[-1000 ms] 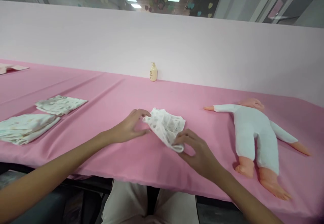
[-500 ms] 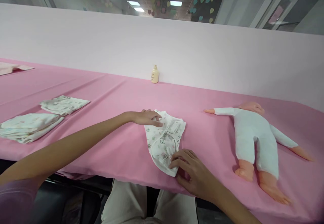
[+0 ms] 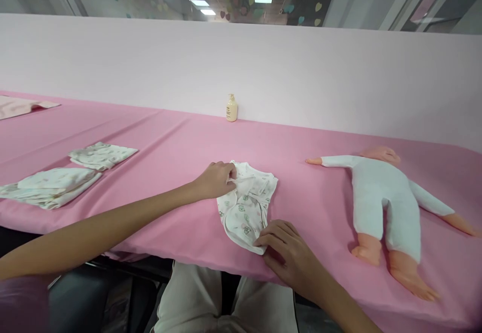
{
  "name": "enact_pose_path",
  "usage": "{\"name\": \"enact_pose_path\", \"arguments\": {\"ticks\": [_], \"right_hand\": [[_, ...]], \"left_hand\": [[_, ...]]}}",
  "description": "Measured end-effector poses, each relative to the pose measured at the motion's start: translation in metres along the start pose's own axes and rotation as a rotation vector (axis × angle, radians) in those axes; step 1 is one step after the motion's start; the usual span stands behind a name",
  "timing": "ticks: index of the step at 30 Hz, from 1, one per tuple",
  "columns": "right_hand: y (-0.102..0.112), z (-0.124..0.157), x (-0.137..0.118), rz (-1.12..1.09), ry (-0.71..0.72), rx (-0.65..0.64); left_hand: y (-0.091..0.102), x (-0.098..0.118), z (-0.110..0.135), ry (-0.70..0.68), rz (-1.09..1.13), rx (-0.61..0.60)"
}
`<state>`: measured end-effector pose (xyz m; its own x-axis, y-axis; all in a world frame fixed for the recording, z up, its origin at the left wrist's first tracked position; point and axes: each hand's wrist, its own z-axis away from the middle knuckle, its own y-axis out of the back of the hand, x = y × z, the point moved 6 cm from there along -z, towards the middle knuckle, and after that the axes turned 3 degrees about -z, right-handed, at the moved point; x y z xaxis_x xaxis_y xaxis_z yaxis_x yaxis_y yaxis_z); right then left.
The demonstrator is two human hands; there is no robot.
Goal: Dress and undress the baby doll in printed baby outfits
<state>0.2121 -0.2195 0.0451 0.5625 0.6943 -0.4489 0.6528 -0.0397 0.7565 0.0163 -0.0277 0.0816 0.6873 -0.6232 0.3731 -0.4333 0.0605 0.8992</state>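
A small white baby garment (image 3: 246, 212) with a printed animal pattern and an overlapping wrap front lies folded on the pink cover, close to the front edge. At its upper left, my left hand (image 3: 216, 180) is closed, with thumb and fingers pinching the cloth near the neckline. My right hand (image 3: 288, 252) is at the lower right corner, fingers curled with their tips on the hem; the thumb is partly hidden below them.
Two folded printed cloth pieces (image 3: 56, 185) (image 3: 103, 155) lie to the left, and a pale pink cloth (image 3: 22, 106) lies at far left. A pump bottle (image 3: 231, 109) stands by the white wall (image 3: 150, 62). A baby doll (image 3: 384, 192) in white lies on the right of the pink cover (image 3: 169, 147).
My left hand has gone from lying over the garment's upper left to pinching its cloth there, with the wrist bent more. My right hand stays at the lower corner. The view has shifted slightly.
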Motion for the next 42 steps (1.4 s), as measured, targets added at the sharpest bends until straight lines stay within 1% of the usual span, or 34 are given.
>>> {"name": "enact_pose_path", "arguments": {"ticks": [2,5,8,10,11,12,14,17,20,23,25,27,30,32,34,36,40,42], "right_hand": [[-0.001,0.003,0.002,-0.019,-0.019,0.01],[-0.001,0.007,0.004,-0.05,-0.058,0.03],[0.003,0.007,0.0,-0.041,-0.064,0.043],[0.006,0.005,-0.005,-0.022,-0.062,0.03],[0.008,0.003,-0.007,-0.013,-0.067,0.02],[0.009,0.002,-0.009,-0.007,-0.08,0.008],[0.009,-0.002,-0.01,0.012,-0.126,0.004],[0.004,-0.007,-0.01,0.081,-0.176,0.029],[-0.007,-0.013,-0.011,0.151,-0.193,0.017],[-0.016,-0.019,-0.012,0.203,-0.204,-0.013],[-0.019,-0.022,-0.013,0.243,-0.175,-0.03],[-0.02,-0.026,-0.015,0.316,-0.104,-0.045],[-0.02,-0.026,-0.021,0.43,0.026,-0.056],[-0.016,-0.024,-0.022,0.406,0.042,-0.034],[-0.012,-0.018,-0.019,0.305,-0.012,0.007],[-0.009,-0.012,-0.015,0.203,-0.084,0.035],[-0.008,-0.001,-0.008,0.109,-0.184,0.014],[-0.009,0.001,-0.007,0.103,-0.2,-0.017]], "left_hand": [[0.021,-0.009,0.027,-0.007,-0.007,0.038],[0.045,-0.027,0.08,-0.027,-0.121,0.076],[0.052,-0.046,0.131,-0.038,-0.223,0.073],[0.051,-0.056,0.153,-0.04,-0.247,0.074],[0.049,-0.058,0.159,-0.045,-0.244,0.073],[0.046,-0.058,0.161,-0.053,-0.234,0.069],[0.041,-0.054,0.159,-0.078,-0.201,0.069],[0.036,-0.038,0.147,-0.139,-0.18,0.089],[0.026,-0.022,0.136,-0.23,-0.216,0.062],[0.016,-0.016,0.13,-0.305,-0.295,0.049],[0.013,-0.016,0.126,-0.326,-0.338,0.062],[0.014,-0.019,0.123,-0.321,-0.341,0.092],[0.021,-0.022,0.12,-0.278,-0.291,0.185],[0.026,-0.023,0.122,-0.236,-0.254,0.255],[0.028,-0.024,0.126,-0.218,-0.23,0.282],[0.025,-0.021,0.132,-0.26,-0.221,0.251],[0.014,-0.012,0.144,-0.451,-0.236,0.164],[0.012,-0.015,0.145,-0.449,-0.231,0.135]]}}
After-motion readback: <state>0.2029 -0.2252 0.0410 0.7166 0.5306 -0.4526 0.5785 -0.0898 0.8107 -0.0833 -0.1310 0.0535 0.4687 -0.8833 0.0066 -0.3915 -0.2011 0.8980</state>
